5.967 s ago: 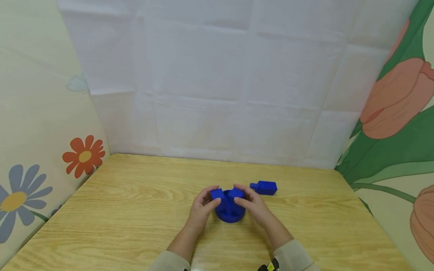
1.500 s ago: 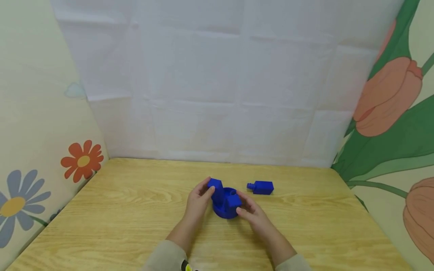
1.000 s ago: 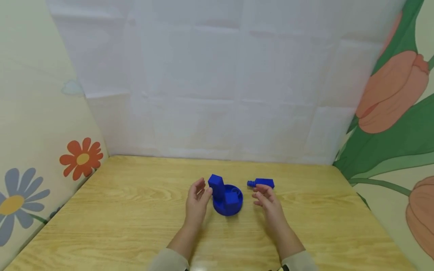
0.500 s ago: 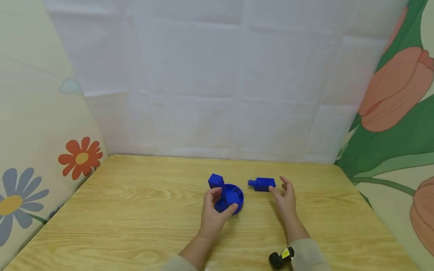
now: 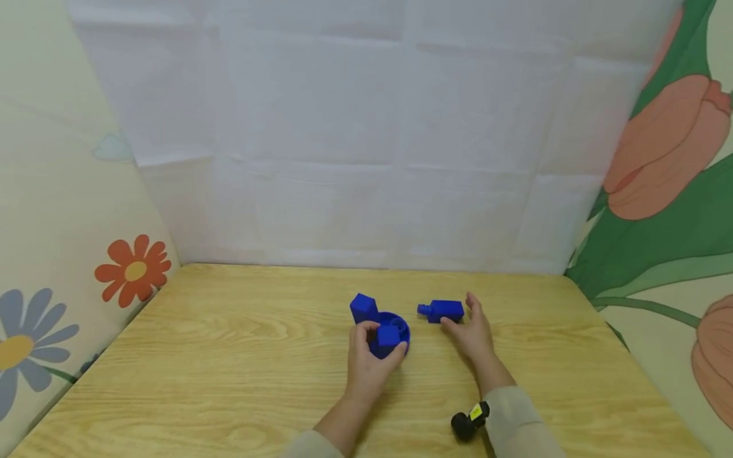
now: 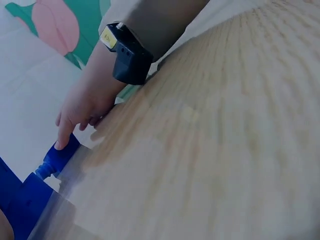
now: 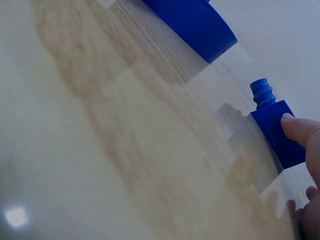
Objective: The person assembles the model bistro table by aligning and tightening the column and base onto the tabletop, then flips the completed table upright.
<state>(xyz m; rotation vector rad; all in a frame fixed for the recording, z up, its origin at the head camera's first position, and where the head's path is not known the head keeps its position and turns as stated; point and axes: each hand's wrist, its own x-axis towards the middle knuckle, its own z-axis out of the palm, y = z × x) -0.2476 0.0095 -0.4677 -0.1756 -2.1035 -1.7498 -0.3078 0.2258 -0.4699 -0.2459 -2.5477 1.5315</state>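
Observation:
A round blue base (image 5: 407, 331) sits on the table, partly covered by my left hand (image 5: 366, 369). That hand's thumb and fingers curve round a short blue block (image 5: 389, 334) standing in the base. A taller blue block (image 5: 363, 306) rises at the base's left side, its lower part hidden behind the fingers. To the right lies a blue block with a ribbed, screw-like neck (image 5: 448, 310), neck pointing left. My right hand (image 5: 474, 334) holds it, thumb on the near face and a finger beyond its right end. In the right wrist view the thumb presses the necked block (image 7: 275, 130).
The wood-grain table (image 5: 240, 356) spreads around the pieces. A white cloth (image 5: 315, 159) hangs behind it, with flower-printed walls at both sides. A black wrist camera (image 5: 469, 423) sticks out beside the right sleeve (image 5: 521, 420).
My right hand has left the short block and moved right to the necked block. My left hand has left the taller block and come round the short one. Both blocks stay in the base.

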